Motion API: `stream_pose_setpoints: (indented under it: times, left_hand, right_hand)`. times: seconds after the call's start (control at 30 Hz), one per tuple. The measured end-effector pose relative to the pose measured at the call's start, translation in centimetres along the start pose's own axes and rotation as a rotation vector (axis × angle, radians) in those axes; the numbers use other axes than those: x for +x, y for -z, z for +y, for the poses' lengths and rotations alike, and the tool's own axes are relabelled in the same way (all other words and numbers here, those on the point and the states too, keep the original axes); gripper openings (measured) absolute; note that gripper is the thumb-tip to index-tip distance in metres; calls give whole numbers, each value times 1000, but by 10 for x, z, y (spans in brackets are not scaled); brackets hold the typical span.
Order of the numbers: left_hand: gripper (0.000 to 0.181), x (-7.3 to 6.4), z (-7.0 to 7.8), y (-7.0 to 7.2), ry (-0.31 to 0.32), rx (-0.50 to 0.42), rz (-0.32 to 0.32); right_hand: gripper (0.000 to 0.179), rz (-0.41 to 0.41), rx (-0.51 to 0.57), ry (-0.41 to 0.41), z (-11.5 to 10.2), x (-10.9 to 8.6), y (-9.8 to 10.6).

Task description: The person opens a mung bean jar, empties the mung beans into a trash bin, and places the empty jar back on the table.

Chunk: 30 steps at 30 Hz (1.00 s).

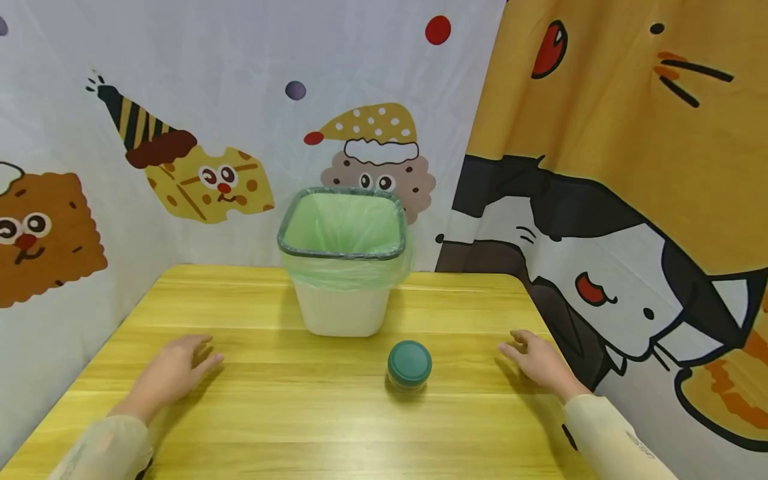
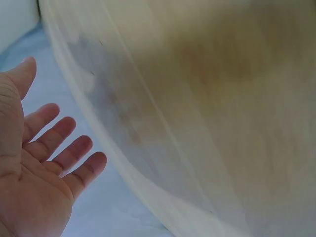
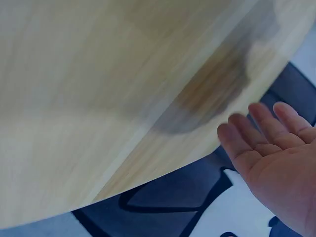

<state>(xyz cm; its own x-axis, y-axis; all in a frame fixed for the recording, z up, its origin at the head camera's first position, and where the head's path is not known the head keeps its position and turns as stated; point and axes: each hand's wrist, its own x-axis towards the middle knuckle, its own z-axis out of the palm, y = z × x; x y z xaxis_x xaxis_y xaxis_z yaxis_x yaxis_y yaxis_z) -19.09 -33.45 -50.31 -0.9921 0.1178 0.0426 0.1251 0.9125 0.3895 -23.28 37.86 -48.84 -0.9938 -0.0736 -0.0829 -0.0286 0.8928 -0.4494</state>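
Cream-coloured sleeves (image 1: 612,433) enter at the lower left and lower right corners of the head view. From the one at lower left reaches the left hand (image 1: 171,372), its fingers loosely extended and the thumb held wide of them; the left wrist view shows the palm bare and the fingertips spread apart. At the right, slightly higher in the frame, the right hand (image 1: 539,360) is relaxed, its fingers gently bent and its palm bare too. Both lie over the yellow wood-grain table (image 1: 270,427), well apart from each other.

Between them, right of centre in the lower half, a small round jar (image 1: 410,363) stands upright on the table, its dark green lid uppermost. Farther back, just above the middle of the frame, sits a whitish bin (image 1: 343,310) lined with a pale green bag (image 1: 348,220) folded over its rim. Behind, cartoon-printed white cloth (image 1: 240,53) spans the upper left, and a mustard curtain (image 1: 600,113) fills the upper right.
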Motion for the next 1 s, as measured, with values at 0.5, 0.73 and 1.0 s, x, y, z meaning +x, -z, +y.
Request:
stream_pose_setpoints:
  times: [0.5, 0.73, 1.0]
  left_hand:
    - [57, -26, 89, -18, -118, -88, -1]
    - [52, -37, 133, -39, -147, -193, -28]
    - [53, -46, 169, -54, -140, -276, -66]
  right_hand:
    - [65, -160, 258, 153, -88, -37, -12]
    - [72, -309, 324, 261, -117, -51, -28]
    - [82, -377, 396, 290, -127, -59, -61]
